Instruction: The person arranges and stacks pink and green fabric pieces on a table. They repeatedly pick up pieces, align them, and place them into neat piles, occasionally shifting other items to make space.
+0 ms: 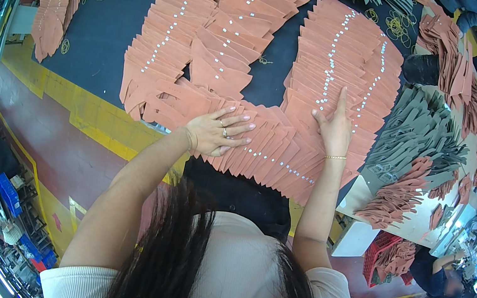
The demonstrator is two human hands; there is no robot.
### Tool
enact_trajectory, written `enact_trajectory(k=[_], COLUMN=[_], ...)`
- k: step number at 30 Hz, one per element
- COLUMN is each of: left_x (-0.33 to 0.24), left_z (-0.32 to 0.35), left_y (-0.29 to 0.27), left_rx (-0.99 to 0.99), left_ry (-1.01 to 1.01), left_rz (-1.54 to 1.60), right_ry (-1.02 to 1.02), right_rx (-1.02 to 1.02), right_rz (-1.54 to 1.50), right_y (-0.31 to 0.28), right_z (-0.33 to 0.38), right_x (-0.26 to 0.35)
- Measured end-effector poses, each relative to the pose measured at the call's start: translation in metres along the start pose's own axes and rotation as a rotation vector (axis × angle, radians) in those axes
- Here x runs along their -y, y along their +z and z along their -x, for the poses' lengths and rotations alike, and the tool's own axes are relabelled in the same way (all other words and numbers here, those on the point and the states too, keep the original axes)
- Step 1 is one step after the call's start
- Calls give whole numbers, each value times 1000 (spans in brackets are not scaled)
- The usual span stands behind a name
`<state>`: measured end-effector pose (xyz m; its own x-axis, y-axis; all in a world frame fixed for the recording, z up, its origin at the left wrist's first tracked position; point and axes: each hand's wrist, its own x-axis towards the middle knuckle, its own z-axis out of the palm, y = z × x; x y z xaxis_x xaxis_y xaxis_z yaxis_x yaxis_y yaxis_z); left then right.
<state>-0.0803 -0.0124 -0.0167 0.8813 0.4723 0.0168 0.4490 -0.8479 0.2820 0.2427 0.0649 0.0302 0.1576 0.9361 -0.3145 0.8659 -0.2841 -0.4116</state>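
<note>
Salmon fabric pieces, overlapped
Left hand lies spread, holding nothing; right hand, two o'clock, points, grip unclear; dragging either could skew pieces.

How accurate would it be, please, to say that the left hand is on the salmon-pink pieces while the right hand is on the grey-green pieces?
One point is off: the right hand is on salmon-pink pieces too, not the grey-green pieces, as the head view shows. The left hand is as you say.
</note>
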Motion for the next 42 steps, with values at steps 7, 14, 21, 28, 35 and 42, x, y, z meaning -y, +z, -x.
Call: enact_trajectory(k=[7, 14, 21, 28, 35, 42], left_x=[0, 0, 0, -1, -1, 0], left_z=[1, 0, 0, 0, 0, 1], left_y=[1, 3, 1, 0, -2, -1], left_rx=[8, -31, -19, -27, -29, -32], left_ry=[-9, 1, -4, -3, 2, 3], left_rz=[-8, -17, -2, -1, -2, 45], right_ry=[14, -9, 105, 79, 113, 182], right_rx=[-46, 12, 103, 22, 125, 155], right_rz=[-26, -89, -158, -183, -245, -231], right_y=[2, -1, -16, -11, -15, -20], right_z=[-1, -5, -8, -2, -9, -10], right_x=[1, 2, 13, 13, 12, 20])
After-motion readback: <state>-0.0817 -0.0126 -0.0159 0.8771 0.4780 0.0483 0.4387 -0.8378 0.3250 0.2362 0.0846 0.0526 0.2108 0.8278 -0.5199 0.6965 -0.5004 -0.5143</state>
